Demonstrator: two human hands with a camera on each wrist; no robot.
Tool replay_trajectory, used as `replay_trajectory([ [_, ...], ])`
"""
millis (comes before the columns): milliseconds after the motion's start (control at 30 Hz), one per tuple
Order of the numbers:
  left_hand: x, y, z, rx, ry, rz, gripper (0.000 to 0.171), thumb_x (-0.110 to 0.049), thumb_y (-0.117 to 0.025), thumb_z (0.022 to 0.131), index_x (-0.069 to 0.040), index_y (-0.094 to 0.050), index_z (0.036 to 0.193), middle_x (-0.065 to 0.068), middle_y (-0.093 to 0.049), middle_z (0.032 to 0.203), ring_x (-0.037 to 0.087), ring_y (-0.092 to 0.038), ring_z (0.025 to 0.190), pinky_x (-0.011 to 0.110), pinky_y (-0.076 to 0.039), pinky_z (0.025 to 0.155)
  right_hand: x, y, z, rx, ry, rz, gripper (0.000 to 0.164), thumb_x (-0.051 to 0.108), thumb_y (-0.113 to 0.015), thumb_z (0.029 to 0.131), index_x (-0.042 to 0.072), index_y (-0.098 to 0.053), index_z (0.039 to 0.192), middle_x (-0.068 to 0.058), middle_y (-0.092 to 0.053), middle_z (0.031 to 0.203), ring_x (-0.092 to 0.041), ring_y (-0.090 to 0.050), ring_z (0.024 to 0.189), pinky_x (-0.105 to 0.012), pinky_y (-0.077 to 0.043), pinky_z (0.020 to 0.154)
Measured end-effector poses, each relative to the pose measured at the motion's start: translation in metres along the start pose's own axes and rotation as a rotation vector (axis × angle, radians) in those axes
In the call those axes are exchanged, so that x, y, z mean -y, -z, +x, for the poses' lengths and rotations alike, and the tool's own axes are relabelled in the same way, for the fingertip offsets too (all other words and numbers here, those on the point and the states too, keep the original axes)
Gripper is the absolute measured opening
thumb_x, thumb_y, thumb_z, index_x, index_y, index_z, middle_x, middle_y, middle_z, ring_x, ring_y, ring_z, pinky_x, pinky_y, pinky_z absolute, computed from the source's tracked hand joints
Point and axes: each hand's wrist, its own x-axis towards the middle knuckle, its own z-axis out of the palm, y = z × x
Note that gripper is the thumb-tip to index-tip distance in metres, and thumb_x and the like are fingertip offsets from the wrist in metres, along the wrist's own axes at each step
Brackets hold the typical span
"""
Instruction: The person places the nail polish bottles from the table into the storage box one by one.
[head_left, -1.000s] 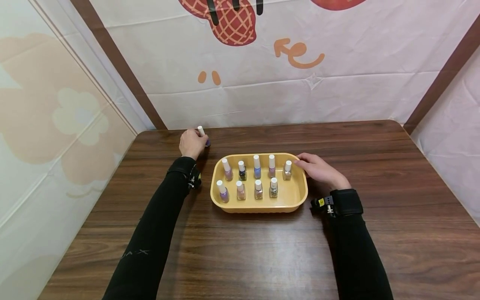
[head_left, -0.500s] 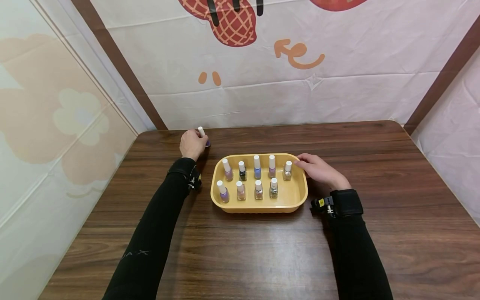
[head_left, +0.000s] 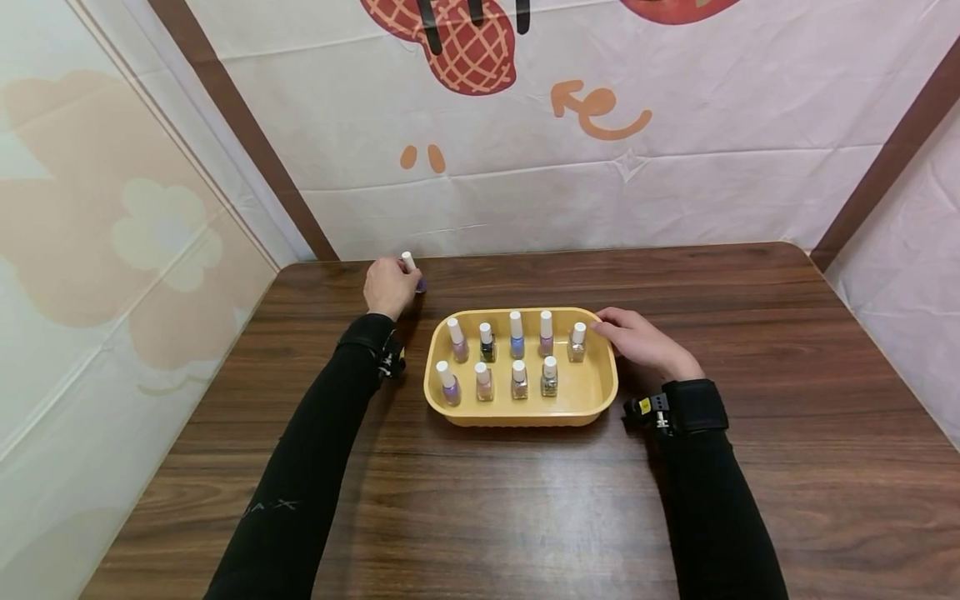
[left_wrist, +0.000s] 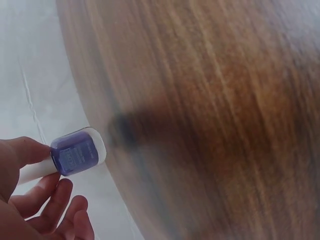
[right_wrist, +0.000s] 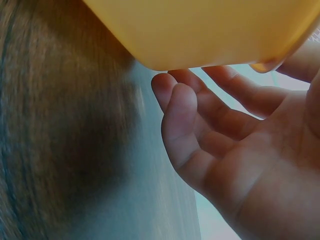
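At the table's back left my left hand pinches a nail polish bottle by its white cap, thumb on one side and a finger on the other. The bottle holds purple polish and its base points away from the palm. On the right, my right hand grips the yellow plastic basket at its back right corner. Its thumb lies over the rim, with the other fingers outside against the wall in the right wrist view. Several white-capped nail polish bottles stand in two rows inside the basket.
The basket stands on a brown wood-grain table. Behind the table's back edge hangs a white printed cloth. Another pale cloth with a flower print borders the left side. In the basket, the front row ends short of the right wall.
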Motion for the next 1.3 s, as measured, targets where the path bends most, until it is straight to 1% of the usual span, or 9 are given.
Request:
replay_trajectory([
  [133,-0.004,0.003,-0.001,-0.002,-0.019,-0.003,0.022,-0.023,-0.057,0.09,-0.006,-0.067,0.081,0.012,-0.067,0.084,0.026,-0.06,0.08,0.039,-0.047,0.068,0.001,0.001,-0.001,0.007,0.004,0.01,0.046,0.032,-0.038,0.104,-0.002,-0.047,0.135,-0.021,-0.058,0.122,-0.024,-0.061,0.099,-0.03,-0.05,0.081],
  [333,-0.008,0.005,-0.002,-0.009,-0.038,-0.005,0.02,-0.023,-0.059,0.088,-0.006,-0.069,0.083,0.011,-0.067,0.086,0.026,-0.061,0.082,0.04,-0.048,0.071,0.001,0.0,0.0,0.007,0.001,0.0,0.046,0.033,-0.039,0.104,-0.002,-0.047,0.134,-0.02,-0.058,0.121,-0.024,-0.059,0.1,-0.031,-0.048,0.081],
  [433,-0.01,0.006,-0.003,-0.011,-0.052,-0.001,0.02,-0.023,-0.059,0.088,-0.006,-0.068,0.082,0.011,-0.066,0.085,0.026,-0.06,0.081,0.04,-0.048,0.069,0.001,0.0,0.0,0.007,0.001,-0.006,0.046,0.033,-0.039,0.104,-0.002,-0.048,0.134,-0.02,-0.058,0.121,-0.024,-0.058,0.099,-0.031,-0.047,0.081],
  [567,-0.013,0.007,-0.004,-0.008,-0.074,0.003,0.02,-0.023,-0.058,0.087,-0.007,-0.067,0.079,0.01,-0.064,0.082,0.025,-0.058,0.077,0.038,-0.046,0.066,0.001,0.0,-0.001,0.012,-0.003,-0.002,0.047,0.033,-0.038,0.104,-0.002,-0.047,0.135,-0.02,-0.057,0.122,-0.025,-0.059,0.101,-0.033,-0.048,0.083],
  [700,-0.016,0.009,-0.005,-0.008,-0.096,0.007,0.019,-0.022,-0.058,0.086,-0.008,-0.066,0.077,0.009,-0.063,0.079,0.025,-0.057,0.075,0.037,-0.045,0.065,0.002,0.0,-0.003,0.018,-0.003,0.007,0.046,0.032,-0.038,0.104,-0.002,-0.046,0.135,-0.021,-0.057,0.124,-0.025,-0.06,0.104,-0.033,-0.05,0.085],
  [833,-0.02,0.013,-0.007,-0.006,-0.107,0.024,0.018,-0.022,-0.057,0.085,-0.008,-0.064,0.075,0.008,-0.061,0.077,0.024,-0.056,0.074,0.036,-0.043,0.065,0.003,-0.001,-0.003,0.017,0.007,0.005,0.045,0.03,-0.038,0.104,-0.002,-0.047,0.134,-0.021,-0.057,0.122,-0.024,-0.06,0.102,-0.032,-0.049,0.084],
  [1033,-0.029,0.02,-0.012,0.012,-0.117,0.012,0.017,-0.022,-0.058,0.085,-0.009,-0.064,0.075,0.007,-0.06,0.078,0.023,-0.054,0.074,0.033,-0.041,0.062,0.004,-0.001,-0.003,0.005,0.014,-0.007,0.043,0.029,-0.038,0.105,-0.002,-0.048,0.133,-0.02,-0.058,0.116,-0.023,-0.058,0.094,-0.032,-0.048,0.08],
  [1300,-0.036,0.027,-0.02,0.049,-0.161,-0.006,0.018,-0.024,-0.06,0.085,-0.009,-0.067,0.08,0.008,-0.063,0.083,0.022,-0.055,0.076,0.033,-0.042,0.065,0.004,-0.002,-0.003,0.005,0.013,-0.02,0.044,0.029,-0.038,0.105,-0.002,-0.049,0.132,-0.02,-0.058,0.117,-0.024,-0.058,0.094,-0.031,-0.048,0.079],
])
